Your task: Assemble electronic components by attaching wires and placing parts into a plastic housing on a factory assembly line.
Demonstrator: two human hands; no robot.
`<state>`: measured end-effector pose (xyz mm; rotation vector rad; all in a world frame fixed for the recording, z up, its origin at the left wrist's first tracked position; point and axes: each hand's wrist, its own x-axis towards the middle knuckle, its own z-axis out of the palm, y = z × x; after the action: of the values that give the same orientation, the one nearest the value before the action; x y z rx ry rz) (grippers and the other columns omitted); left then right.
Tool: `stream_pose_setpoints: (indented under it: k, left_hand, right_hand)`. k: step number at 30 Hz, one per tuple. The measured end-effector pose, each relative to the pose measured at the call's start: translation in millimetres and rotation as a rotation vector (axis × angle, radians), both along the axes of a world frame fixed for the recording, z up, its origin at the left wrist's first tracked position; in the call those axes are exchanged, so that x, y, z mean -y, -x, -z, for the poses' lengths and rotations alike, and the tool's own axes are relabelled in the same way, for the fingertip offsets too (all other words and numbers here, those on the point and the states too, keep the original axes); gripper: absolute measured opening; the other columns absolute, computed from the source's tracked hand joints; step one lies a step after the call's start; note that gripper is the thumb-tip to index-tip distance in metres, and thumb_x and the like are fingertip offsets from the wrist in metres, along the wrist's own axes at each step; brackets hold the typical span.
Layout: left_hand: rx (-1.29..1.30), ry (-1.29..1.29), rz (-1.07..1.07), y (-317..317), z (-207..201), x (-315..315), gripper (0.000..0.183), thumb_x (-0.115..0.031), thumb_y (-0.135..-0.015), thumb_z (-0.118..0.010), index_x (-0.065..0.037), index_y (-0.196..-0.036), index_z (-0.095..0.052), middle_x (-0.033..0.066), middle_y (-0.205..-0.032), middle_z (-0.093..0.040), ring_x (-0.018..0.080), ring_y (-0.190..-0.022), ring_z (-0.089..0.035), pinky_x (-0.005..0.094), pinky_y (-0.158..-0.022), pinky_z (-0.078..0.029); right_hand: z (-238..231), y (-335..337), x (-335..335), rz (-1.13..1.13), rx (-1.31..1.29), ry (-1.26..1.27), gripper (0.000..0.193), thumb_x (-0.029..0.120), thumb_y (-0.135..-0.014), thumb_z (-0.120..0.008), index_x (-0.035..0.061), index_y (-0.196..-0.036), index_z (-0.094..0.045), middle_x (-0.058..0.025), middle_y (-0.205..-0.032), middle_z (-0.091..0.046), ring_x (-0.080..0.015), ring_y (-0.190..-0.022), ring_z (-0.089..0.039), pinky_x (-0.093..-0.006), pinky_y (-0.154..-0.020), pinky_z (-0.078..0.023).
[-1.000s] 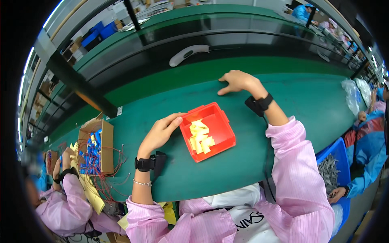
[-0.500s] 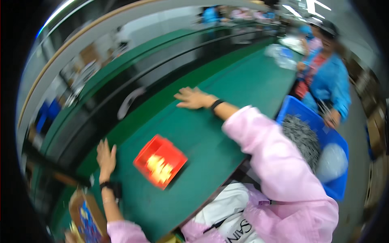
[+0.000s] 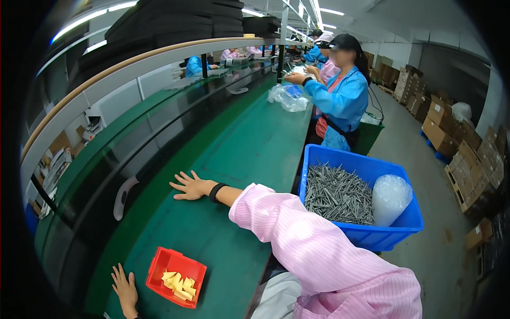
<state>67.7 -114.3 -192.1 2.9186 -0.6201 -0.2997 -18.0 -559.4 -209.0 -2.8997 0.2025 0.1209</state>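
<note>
My left hand (image 3: 125,291) lies flat at the lower left, fingers spread and empty, on the green worktop. Just right of it sits a red plastic bin (image 3: 154,274) with several small yellow pieces (image 3: 179,286) inside. Farther up the worktop (image 3: 239,146), my right hand (image 3: 192,187) rests palm down with its fingers fanned out and nothing in it. A black band circles the right wrist, and the sleeve is pink and striped. Neither hand touches the bin.
A blue tub (image 3: 366,239) of grey metal rods (image 3: 337,196) and a clear plastic bag (image 3: 392,199) stands at my right. A co-worker in blue (image 3: 340,101) stands beyond it. Plastic bags (image 3: 289,98) lie up the worktop. A pale curved object (image 3: 124,198) lies on the dark strip.
My view has swung up and to the right, so hands and bin sit lower left. Both hands stay spread on the worktop. The co-worker's hands are now raised over the worktop.
</note>
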Motion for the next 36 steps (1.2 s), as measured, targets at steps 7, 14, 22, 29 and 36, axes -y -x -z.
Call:
stream_pose_setpoints:
  k: [7,14,22,29,36]
  left_hand:
    - [-0.008,0.073,0.049,-9.6,3.7,-7.7,0.060,-0.038,-0.101,-0.044,-0.020,-0.154,-0.023,0.0082,-0.161,-0.016,0.0300,-0.149,-0.013,0.0517,-0.118,-0.008]
    - [-0.014,0.073,0.056,-9.0,-0.3,-6.0,0.062,-0.039,-0.100,-0.045,-0.019,-0.154,-0.023,0.0090,-0.161,-0.016,0.0302,-0.149,-0.013,0.0522,-0.118,-0.008]
    - [-0.015,0.088,0.066,-5.6,0.8,-5.2,0.061,-0.039,-0.100,-0.044,-0.018,-0.154,-0.024,0.0097,-0.161,-0.017,0.0304,-0.148,-0.014,0.0525,-0.118,-0.009]
    - [0.002,0.094,0.080,-4.7,2.8,-5.2,0.061,-0.040,-0.100,-0.044,-0.017,-0.153,-0.025,0.0109,-0.160,-0.019,0.0310,-0.148,-0.015,0.0523,-0.118,-0.010]
    - [0.001,0.095,0.121,-12.6,-1.0,-12.3,0.062,-0.042,-0.100,-0.043,-0.015,-0.153,-0.025,0.0130,-0.160,-0.020,0.0326,-0.148,-0.014,0.0537,-0.117,-0.010]
  right_hand:
    - [-11.1,-17.2,11.3,-0.016,-0.161,0.000,0.086,0.076,-0.089,-0.027,0.0245,-0.156,-0.010,-0.0105,-0.162,-0.002,-0.0308,-0.149,0.004,-0.0555,-0.119,-0.001]
    - [-9.1,-13.9,9.2,0.005,-0.126,-0.017,0.092,0.080,-0.085,-0.027,0.0246,-0.156,-0.010,-0.0103,-0.162,-0.001,-0.0292,-0.149,0.006,-0.0539,-0.119,0.002]
    - [-7.4,-6.3,12.1,0.007,-0.111,-0.060,0.094,0.081,-0.084,-0.030,0.0248,-0.156,-0.010,-0.0101,-0.162,0.001,-0.0279,-0.149,0.010,-0.0533,-0.119,0.006]
    - [-9.3,-3.9,11.7,-0.019,-0.104,-0.050,0.097,0.082,-0.083,-0.033,0.0231,-0.156,-0.009,-0.0123,-0.162,0.001,-0.0295,-0.149,0.010,-0.0533,-0.119,0.005]
    - [-6.9,-5.7,17.3,-0.106,-0.057,-0.070,0.106,0.084,-0.079,-0.038,0.0172,-0.156,-0.009,-0.0194,-0.161,0.000,-0.0362,-0.148,0.008,-0.0573,-0.116,0.003]
